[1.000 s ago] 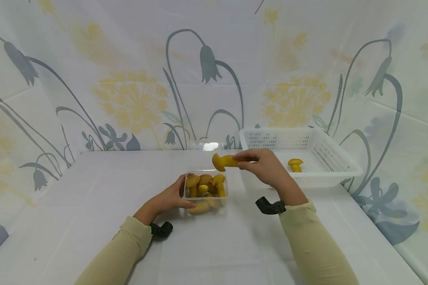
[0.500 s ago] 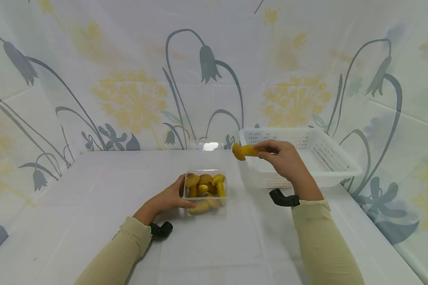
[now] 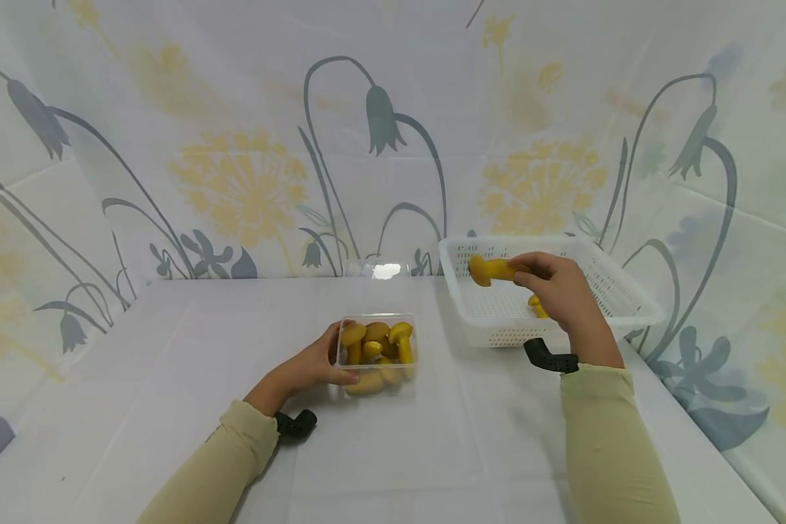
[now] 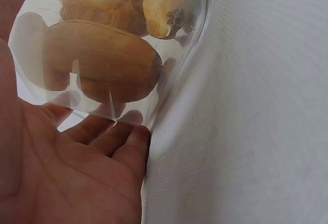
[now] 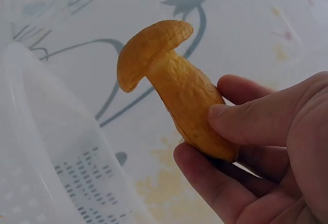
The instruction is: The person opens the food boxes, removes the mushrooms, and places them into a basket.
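Note:
A clear plastic box (image 3: 380, 366) filled with several yellow-brown mushrooms (image 3: 375, 340) stands on the white cloth. My left hand (image 3: 304, 369) grips its left side, thumb at the near face and fingers round the far side; the left wrist view shows fingertips against the clear wall (image 4: 110, 112). Over the left part of a white perforated basket (image 3: 618, 287), my right hand (image 3: 559, 290) pinches a yellow mushroom (image 3: 491, 269) by its stem. In the right wrist view the mushroom's cap (image 5: 154, 49) points up and away from the fingers. Another mushroom (image 3: 535, 303) lies inside the basket, partly hidden behind the right hand.
A clear plastic lid (image 3: 367, 269) shows behind the box, catching a bright reflection. White cloth (image 3: 380, 451) covers the table, and a flower-printed curtain (image 3: 236, 109) hangs behind and along the sides. The basket's near wall (image 3: 504, 335) rises to the right of the box.
My right hand has carried the mushroom rightward and slightly farther away, from above the box to over the basket. The left hand and the box have stayed put.

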Demonstrator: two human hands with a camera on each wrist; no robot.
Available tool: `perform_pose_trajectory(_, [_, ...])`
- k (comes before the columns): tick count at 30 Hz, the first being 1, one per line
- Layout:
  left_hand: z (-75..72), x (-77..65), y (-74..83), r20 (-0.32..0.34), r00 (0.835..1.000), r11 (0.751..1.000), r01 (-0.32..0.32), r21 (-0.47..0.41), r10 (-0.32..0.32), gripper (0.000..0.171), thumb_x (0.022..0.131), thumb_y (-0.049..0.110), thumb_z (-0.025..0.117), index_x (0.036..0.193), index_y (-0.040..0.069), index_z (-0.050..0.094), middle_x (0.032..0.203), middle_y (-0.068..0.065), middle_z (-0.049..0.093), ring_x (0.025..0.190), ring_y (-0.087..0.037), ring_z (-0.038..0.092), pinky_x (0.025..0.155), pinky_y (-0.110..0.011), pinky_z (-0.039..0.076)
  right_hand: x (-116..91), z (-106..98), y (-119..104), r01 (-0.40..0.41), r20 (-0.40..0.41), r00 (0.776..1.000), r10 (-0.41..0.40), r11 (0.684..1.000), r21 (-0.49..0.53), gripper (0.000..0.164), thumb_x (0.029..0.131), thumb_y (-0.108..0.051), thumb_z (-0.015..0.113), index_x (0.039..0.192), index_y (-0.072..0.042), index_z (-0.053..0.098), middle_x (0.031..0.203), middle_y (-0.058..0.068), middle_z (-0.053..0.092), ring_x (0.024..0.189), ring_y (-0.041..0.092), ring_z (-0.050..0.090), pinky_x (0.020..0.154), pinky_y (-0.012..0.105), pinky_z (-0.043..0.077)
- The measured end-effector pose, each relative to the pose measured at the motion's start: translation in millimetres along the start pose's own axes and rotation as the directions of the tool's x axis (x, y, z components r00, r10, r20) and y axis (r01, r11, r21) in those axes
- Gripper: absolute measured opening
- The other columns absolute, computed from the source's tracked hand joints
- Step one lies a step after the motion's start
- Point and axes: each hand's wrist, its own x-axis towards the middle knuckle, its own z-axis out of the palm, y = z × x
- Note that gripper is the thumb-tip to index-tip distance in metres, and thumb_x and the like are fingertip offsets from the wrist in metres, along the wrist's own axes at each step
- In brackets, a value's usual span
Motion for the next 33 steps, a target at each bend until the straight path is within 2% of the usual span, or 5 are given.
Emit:
perform_pose_trajectory(8, [0.7,-1.6,1.4,-0.006,1.0,1.0,-0.001,-0.003,0.001,0.109,0.074,0.034,0.082,0.154,0.019,0.01,0.163,-0.01,0.009,0.151,-0.032,0.012,0.121,-0.051,0.014,-4,-18,18,-0.05,-0.067,0.997,0.045,0.996,-0.068,0.036,0.1,-0.026,0.054,0.131,-0.009,0.058,0.135,0.017,0.056,0.12,0.034,0.054,0.098,0.046,0.045])
perform_pose_trajectory(15, [1.2,-3.5,0.6,-0.018,1.0,1.0,-0.007,0.002,0.007,0.106,0.074,0.033,0.083,0.153,0.02,0.013,0.162,-0.008,0.014,0.15,-0.029,0.016,0.121,-0.051,0.015,-4,-25,34,-0.092,-0.095,0.992,0.078,0.983,-0.156,0.035,0.101,-0.022,0.05,0.132,-0.009,0.056,0.138,0.02,0.053,0.122,0.04,0.051,0.099,0.054,0.044])
perform_pose_trajectory(21, [2.1,-1.1,-0.6,-0.01,1.0,0.999,-0.029,-0.015,0.029,0.104,0.074,0.032,0.083,0.152,0.022,0.015,0.162,-0.008,0.014,0.15,-0.028,0.016,0.121,-0.049,0.018,-5,-31,45,-0.124,-0.137,0.986,0.095,0.965,-0.229,0.034,0.101,-0.018,0.049,0.132,-0.008,0.057,0.134,0.023,0.055,0.119,0.041,0.052,0.097,0.056,0.045])
perform_pose_trajectory(25, [2.0,-0.2,-2.4,-0.015,1.0,1.0,-0.027,-0.011,0.027,0.103,0.074,0.032,0.083,0.152,0.022,0.016,0.162,-0.008,0.013,0.15,-0.027,0.016,0.121,-0.049,0.018,-5,-33,50,-0.173,-0.159,0.978,0.136,0.953,-0.249,0.033,0.102,-0.02,0.049,0.132,-0.009,0.058,0.136,0.025,0.053,0.119,0.044,0.052,0.094,0.056,0.047])
perform_pose_trajectory(33, [1.4,-0.7,-1.5,-0.018,0.999,1.0,-0.029,-0.002,0.029,0.105,0.075,0.031,0.083,0.153,0.021,0.013,0.163,-0.007,0.013,0.15,-0.027,0.016,0.121,-0.049,0.019,-4,-35,58,-0.217,-0.164,0.971,0.176,0.933,-0.286,0.032,0.1,-0.021,0.051,0.127,-0.007,0.06,0.131,0.028,0.055,0.117,0.046,0.051,0.09,0.057,0.048])
